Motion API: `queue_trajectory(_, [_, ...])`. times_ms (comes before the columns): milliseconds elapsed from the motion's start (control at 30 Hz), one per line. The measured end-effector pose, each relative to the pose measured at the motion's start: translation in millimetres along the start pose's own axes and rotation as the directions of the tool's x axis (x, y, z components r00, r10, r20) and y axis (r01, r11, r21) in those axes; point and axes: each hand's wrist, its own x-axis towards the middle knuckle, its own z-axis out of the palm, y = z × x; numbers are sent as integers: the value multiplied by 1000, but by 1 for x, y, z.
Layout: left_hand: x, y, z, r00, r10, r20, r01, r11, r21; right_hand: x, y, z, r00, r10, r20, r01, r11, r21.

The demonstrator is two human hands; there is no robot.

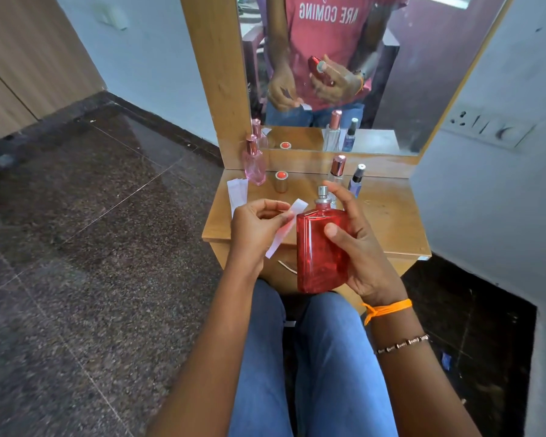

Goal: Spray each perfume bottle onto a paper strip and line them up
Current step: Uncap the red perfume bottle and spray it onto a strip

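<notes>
a: how's the left hand (pixel 259 225) doing?
b: pinching the paper strip (pixel 286 230) near its middle. it looks thin and floppy, so a light grip suits it.
a: and the right hand (pixel 356 244)?
b: wrapped around the red perfume bottle (pixel 317 250), held above the desk (pixel 388 216) edge, forefinger by the nozzle. probably heavy, slick glass, so grip the flat sides.

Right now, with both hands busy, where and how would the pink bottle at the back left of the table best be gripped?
Judging by its shape, take the pink bottle around its glass body, below the rose-gold cap, coming from the front. It stands upright close against the mirror frame, so the back is blocked, and the loose paper strips lie by its base. A grip on the cap alone might only pull the cap off.
</notes>
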Motion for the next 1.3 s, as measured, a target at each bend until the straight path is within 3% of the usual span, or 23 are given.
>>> queue_trajectory(67, [-3, 3, -2, 999, -34, 20, 36, 996, -79, 0, 0, -1, 997, -41, -63, 35, 994, -105])
queue_trajectory(133, [-4, 6, -3, 997, -64, 40, 70, 985, -160, 3, -4, 0, 979, -147, -140, 94, 940, -328])
queue_trajectory(200, [-5, 9, -4, 997, -73, 35, 79, 979, -187, 4, -6, 1, 958, -248, -144, 101, 762, -639])
queue_trajectory(267, [-6, 12, -3, 997, -71, 38, 77, 977, -197, 4, -6, 3, 946, -303, -111, 53, 484, -873])
queue_trajectory(333, [-7, 14, -2, 997, -61, 51, 69, 981, -183, 3, -5, 5, 937, -330, -114, -2, 320, -948])
queue_trajectory(567, [-13, 15, 5, 995, -37, 95, 50, 988, -144, 2, 1, 7, 935, -350, -62, -29, 100, -995])
queue_trajectory(867, [-15, 13, 6, 992, -54, 118, 70, 987, -144, 3, 5, 5, 937, -337, -87, -45, 130, -990])
queue_trajectory(933, [-15, 12, 7, 992, -60, 110, 76, 985, -153, 4, 5, 3, 931, -341, -130, -56, 218, -974])
queue_trajectory(1100, [-15, 6, 5, 995, -79, 55, 87, 981, -171, 9, 6, 5, 910, -335, -244, 10, 606, -795])
queue_trajectory(1300, [-14, 2, -3, 994, -99, -37, 88, 967, -238, 27, 20, 14, 881, -389, -271, 83, 689, -720])
